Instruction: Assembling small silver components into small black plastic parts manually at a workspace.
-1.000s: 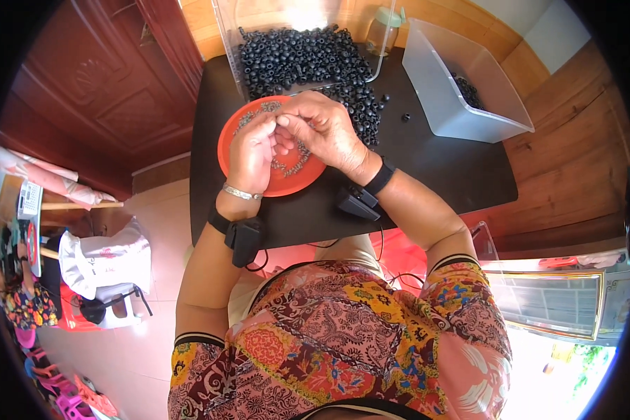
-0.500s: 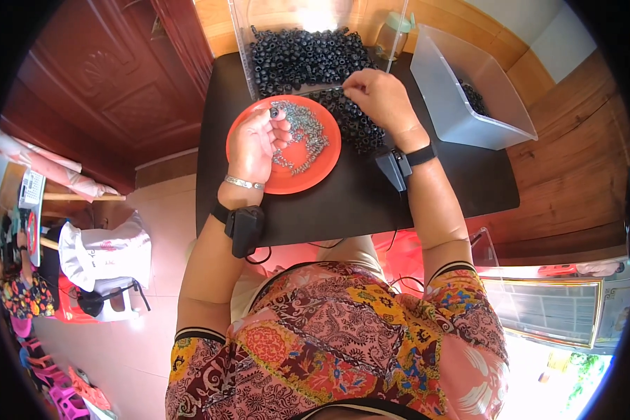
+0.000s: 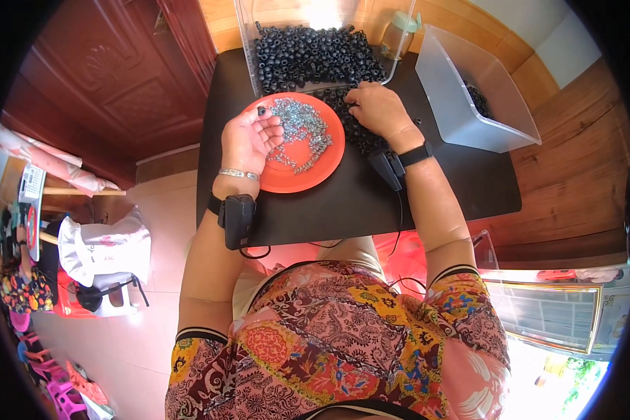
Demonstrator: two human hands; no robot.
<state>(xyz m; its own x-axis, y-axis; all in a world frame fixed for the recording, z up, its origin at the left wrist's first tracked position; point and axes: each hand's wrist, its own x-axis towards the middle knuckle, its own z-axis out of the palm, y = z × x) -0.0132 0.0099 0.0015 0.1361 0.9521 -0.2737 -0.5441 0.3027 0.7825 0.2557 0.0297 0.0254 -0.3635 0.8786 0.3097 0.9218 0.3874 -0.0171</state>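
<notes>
A small round black plastic cap (image 3: 262, 110) with a hole sits between thumb and forefinger of my left hand (image 3: 246, 137). The other fingers of that hand curl loosely, palm up, over the left side of a round orange plate (image 3: 276, 183). Many small silvery metal pieces, screw-like, lie spread on this plate (image 3: 302, 126). Just right of it, my right hand (image 3: 381, 110) reaches down into a loose heap of similar black caps (image 3: 360, 140) on the table. Its fingers are bent together at the heap; whatever they grip is hidden.
At the back stands a clear bin (image 3: 250, 52) full of black caps (image 3: 315, 56), open toward the heap. A translucent box (image 3: 462, 129) with some black caps stands on the right. Behind is a jar (image 3: 397, 35) with a greenish lid. All rest on a dark table (image 3: 315, 220).
My right hand has lowered slightly into the heap of caps. My left hand, still pinching a cap, has shifted a little left and turned its palm more upward.
</notes>
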